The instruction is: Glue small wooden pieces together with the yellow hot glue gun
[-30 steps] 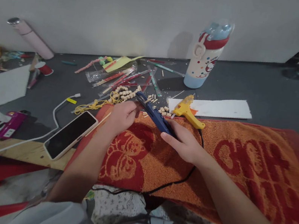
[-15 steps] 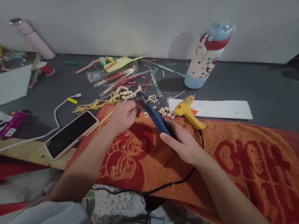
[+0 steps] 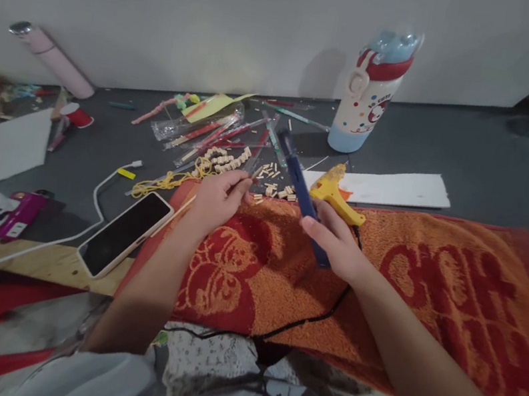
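My left hand [image 3: 221, 201] is closed in a pinch, with the tip of a thin stick showing at the fingertips; most of it is hidden. My right hand [image 3: 338, 241] grips a long dark blue hand tool [image 3: 303, 191], tilted with its narrow end up and away from the left hand. Its exact kind is unclear. Small cut wooden pieces [image 3: 271, 189] lie just beyond the left fingers. A yellow glue gun [image 3: 334, 189] rests right behind the tool. Under both hands is an orange and red towel [image 3: 287, 303].
A phone [image 3: 125, 234] and yellow string [image 3: 165, 183] lie left. Behind are a chain of wooden pieces [image 3: 230, 162], wrapped sticks [image 3: 209, 131], a white strip [image 3: 398, 190] and an upright bottle [image 3: 365, 107]. A black cord [image 3: 298, 325] crosses the towel.
My right hand has drawn the blue tool to the right and turned it more upright, so its end is now apart from the left hand. The left hand has barely moved.
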The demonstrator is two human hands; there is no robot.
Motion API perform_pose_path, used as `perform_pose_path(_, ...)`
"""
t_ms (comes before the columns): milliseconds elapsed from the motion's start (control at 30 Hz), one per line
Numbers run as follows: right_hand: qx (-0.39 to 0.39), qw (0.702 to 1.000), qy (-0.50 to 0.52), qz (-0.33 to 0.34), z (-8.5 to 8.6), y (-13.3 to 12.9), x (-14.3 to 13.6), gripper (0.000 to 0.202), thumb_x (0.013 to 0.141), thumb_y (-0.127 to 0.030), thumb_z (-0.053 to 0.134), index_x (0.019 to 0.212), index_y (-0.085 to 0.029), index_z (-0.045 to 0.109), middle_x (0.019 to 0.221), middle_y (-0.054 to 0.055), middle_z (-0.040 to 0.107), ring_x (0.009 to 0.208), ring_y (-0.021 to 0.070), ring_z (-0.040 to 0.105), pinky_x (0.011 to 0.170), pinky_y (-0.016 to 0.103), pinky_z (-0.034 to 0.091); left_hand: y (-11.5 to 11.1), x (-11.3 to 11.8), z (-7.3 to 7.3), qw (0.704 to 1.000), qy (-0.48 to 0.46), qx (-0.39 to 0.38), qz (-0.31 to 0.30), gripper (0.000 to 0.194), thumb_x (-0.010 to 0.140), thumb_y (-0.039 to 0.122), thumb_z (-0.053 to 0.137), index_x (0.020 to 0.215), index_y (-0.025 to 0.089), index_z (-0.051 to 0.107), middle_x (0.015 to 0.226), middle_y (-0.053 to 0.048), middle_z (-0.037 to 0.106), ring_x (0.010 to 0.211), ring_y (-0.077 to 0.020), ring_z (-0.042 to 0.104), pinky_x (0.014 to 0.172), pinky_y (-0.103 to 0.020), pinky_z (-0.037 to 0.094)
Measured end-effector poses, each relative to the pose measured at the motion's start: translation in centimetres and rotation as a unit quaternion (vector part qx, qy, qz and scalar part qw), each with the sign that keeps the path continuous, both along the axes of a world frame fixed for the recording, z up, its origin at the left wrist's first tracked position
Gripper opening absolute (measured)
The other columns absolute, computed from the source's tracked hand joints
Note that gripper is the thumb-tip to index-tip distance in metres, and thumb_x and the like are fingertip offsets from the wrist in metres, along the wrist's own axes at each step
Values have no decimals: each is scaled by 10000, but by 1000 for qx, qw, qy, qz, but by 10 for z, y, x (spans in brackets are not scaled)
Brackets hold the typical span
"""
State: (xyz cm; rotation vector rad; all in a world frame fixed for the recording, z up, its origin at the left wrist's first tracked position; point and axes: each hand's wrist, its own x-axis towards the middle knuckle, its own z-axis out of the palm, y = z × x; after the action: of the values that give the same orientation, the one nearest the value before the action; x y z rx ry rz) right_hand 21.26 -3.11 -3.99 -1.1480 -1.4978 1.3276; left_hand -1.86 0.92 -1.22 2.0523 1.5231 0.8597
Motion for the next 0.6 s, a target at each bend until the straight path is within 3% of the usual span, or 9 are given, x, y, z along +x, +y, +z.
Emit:
perform_pose_path(100,-29,997,58,-41,-2,3,2,416,805,-613,572,917,-213,559,780,-5,508,700,153,469,669,317,395,4,-5,0,995,96,-3,-8,236,914,327,463,915,186,653,756,-23,716,651,-152,621,679,-285,452)
perform_pose_path(267,-58,993,87,-45,-6,6,3,361,819,-576,580,861,-220,546,771,-13,490,682,136,457,645,308,363,14,-12,-7,977,207,26,-48,248,902,315,483,836,176,678,869,-75,705,853,-211,624,785,-340,464)
perform_pose_path(600,-82,992,78,-50,-7,3,0,384,787,-582,625,889,-216,573,799,-7,515,705,139,470,654,310,365,23,-7,-26,984,175,-13,-37,211,896,248,491,908,166,684,903,-67,700,896,-204,604,845,-347,464)
